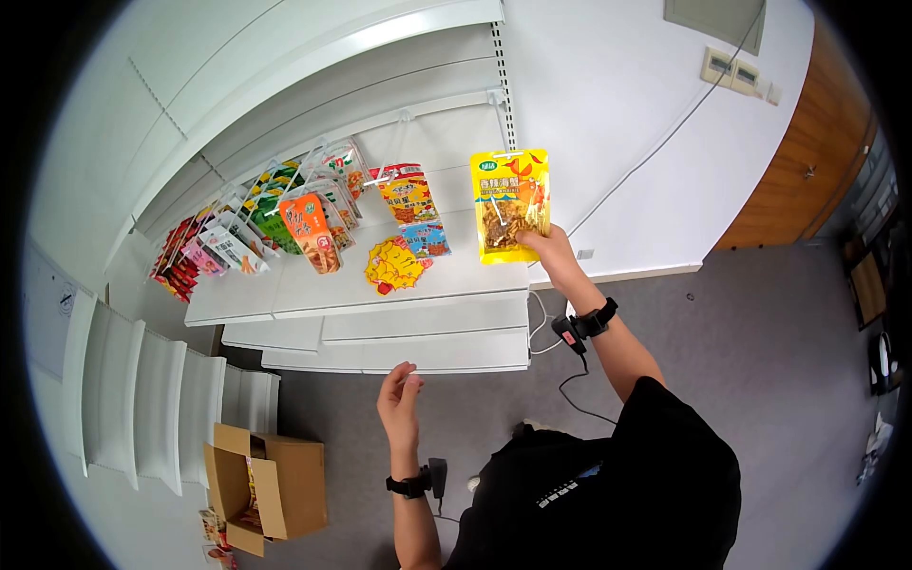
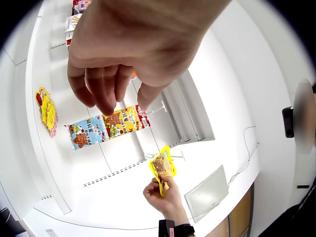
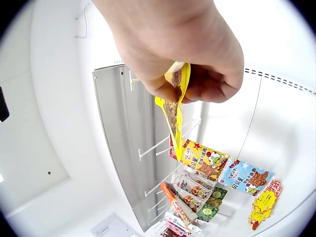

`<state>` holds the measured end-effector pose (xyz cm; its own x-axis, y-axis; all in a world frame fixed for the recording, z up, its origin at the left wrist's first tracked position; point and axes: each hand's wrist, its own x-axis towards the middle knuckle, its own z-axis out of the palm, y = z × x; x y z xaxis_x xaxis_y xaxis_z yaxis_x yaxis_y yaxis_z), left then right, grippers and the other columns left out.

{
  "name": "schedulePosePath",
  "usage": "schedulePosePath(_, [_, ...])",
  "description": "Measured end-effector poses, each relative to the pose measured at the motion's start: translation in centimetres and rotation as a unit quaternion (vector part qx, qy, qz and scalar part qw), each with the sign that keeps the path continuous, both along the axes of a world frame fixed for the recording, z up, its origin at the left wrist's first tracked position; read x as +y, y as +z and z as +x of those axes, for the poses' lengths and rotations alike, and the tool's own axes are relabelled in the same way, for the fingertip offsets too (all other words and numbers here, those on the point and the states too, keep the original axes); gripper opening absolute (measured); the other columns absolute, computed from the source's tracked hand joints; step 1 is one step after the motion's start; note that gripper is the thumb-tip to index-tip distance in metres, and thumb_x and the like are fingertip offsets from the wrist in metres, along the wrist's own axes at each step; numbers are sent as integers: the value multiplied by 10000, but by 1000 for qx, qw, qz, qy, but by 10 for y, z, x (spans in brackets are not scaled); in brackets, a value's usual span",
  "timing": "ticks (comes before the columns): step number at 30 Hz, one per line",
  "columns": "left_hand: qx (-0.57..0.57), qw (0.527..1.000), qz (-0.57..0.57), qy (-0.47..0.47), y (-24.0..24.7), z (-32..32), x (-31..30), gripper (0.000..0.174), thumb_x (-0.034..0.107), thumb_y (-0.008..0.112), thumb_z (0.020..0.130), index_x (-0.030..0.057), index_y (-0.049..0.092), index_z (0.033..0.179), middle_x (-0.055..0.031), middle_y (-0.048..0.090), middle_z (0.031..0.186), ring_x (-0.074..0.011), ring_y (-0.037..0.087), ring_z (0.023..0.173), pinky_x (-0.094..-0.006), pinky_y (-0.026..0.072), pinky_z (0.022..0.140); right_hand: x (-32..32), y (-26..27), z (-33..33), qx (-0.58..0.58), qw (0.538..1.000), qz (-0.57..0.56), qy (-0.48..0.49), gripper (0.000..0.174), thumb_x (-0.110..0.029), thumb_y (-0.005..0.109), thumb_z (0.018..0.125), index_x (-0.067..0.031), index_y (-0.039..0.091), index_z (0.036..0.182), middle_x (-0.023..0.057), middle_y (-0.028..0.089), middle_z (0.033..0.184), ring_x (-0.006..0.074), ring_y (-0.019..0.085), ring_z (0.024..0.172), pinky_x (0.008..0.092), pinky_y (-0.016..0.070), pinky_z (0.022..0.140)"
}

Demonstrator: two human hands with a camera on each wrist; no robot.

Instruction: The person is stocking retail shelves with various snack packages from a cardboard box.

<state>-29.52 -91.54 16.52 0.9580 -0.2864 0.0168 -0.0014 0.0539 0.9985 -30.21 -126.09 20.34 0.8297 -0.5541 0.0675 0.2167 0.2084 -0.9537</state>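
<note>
My right hand pinches the lower right part of a yellow snack packet, thumb in front, in the head view. The packet hangs upright at the right end of the shelf, its top near a hook; whether it is on the hook I cannot tell. In the right wrist view the packet is seen edge-on below the right hand. My left hand is held in the air in front of the shelf, fingers loosely bent, holding nothing. A yellow-and-red packet with a blue one below hangs left of the yellow packet.
More packets hang on hooks to the left, among them an orange one. A yellow cutout sign is at the white shelf. An open cardboard box stands on the floor at lower left. A cable runs along the wall.
</note>
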Motion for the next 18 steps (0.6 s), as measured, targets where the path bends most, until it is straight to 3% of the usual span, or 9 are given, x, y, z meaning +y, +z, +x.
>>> schedulePosePath(7, [1, 1000, 4, 3, 2, -4, 5, 303, 111, 570, 894, -15, 552, 1170, -83, 622, 1089, -118, 589, 853, -255, 460, 769, -39, -23, 35, 21, 999, 27, 21, 355, -159, 616, 803, 33, 579, 1099, 88, 638, 996, 171, 613, 890, 304, 474, 796])
schedulePosePath(11, [15, 1000, -5, 22, 0, -5, 16, 310, 103, 595, 882, -20, 552, 1164, -81, 620, 1081, -124, 578, 861, -258, 460, 782, -58, -29, 49, 96, 995, 3, 20, 353, -226, 626, 807, -47, 557, 1104, 46, 609, 1020, 144, 572, 920, 307, 457, 770])
schedulePosePath(12, [10, 1000, -4, 24, -1, -5, 20, 307, 107, 584, 887, -17, 552, 1167, -81, 623, 1080, -120, 584, 856, -255, 459, 775, -61, -30, 53, 98, 995, 16, 18, 331, -253, 646, 795, -86, 562, 1068, 19, 600, 994, 125, 535, 907, 298, 422, 762])
schedulePosePath(18, [2, 999, -3, 41, -6, -3, 44, 301, 121, 581, 892, -9, 561, 1163, -79, 630, 1072, -114, 590, 841, -251, 458, 761, -72, -34, 60, 62, 994, 91, 17, 363, -275, 683, 787, -107, 544, 1077, 22, 559, 1032, 152, 499, 955, 310, 419, 774])
